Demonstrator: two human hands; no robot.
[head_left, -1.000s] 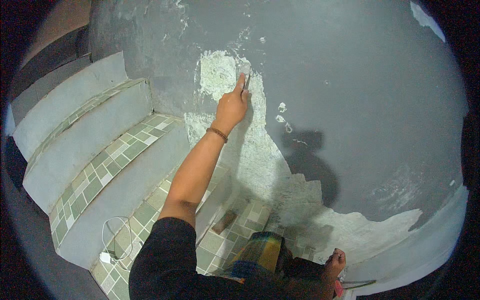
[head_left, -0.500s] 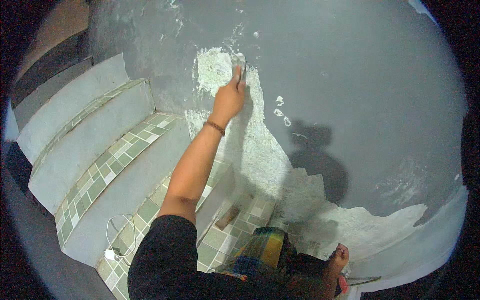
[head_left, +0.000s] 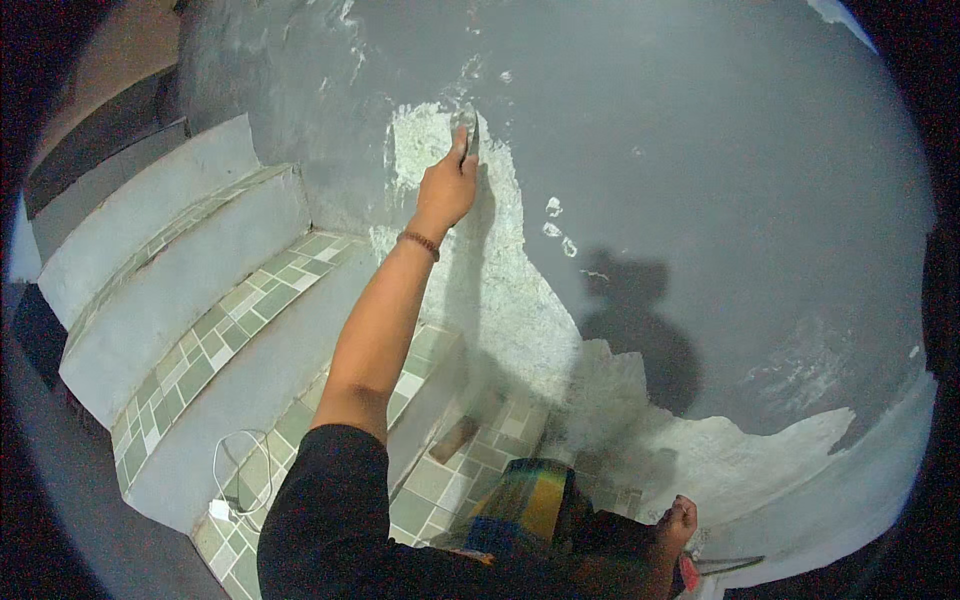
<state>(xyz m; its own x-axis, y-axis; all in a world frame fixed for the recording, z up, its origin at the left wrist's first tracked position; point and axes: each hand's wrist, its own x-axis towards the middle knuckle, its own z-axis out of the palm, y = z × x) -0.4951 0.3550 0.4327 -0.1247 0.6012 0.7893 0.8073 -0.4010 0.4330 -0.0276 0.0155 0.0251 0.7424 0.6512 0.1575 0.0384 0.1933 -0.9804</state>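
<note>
My left hand (head_left: 447,190), with a beaded bracelet at its wrist, reaches up to the grey wall (head_left: 720,180). It is closed round a scraper (head_left: 470,135), one finger stretched along it. The scraper's tip is at the upper edge of a pale, bare patch (head_left: 420,140) where the paint is gone. At the lower right my right hand (head_left: 681,517) is closed in a fist, low beside the wall. Whatever it may hold is hidden. Just below that fist lies or hangs a red-handled tool (head_left: 690,573) with a thin dark metal part.
Curved steps with green tiled treads (head_left: 240,310) rise on the left. A white cable (head_left: 268,470) with a plug lies on a lower step. A brown block (head_left: 455,440) rests on the tiles near my knees, which are covered by checked cloth (head_left: 525,505).
My left hand and the scraper have shifted slightly left and down along the patch's top edge. My right hand stays closed in nearly the same place.
</note>
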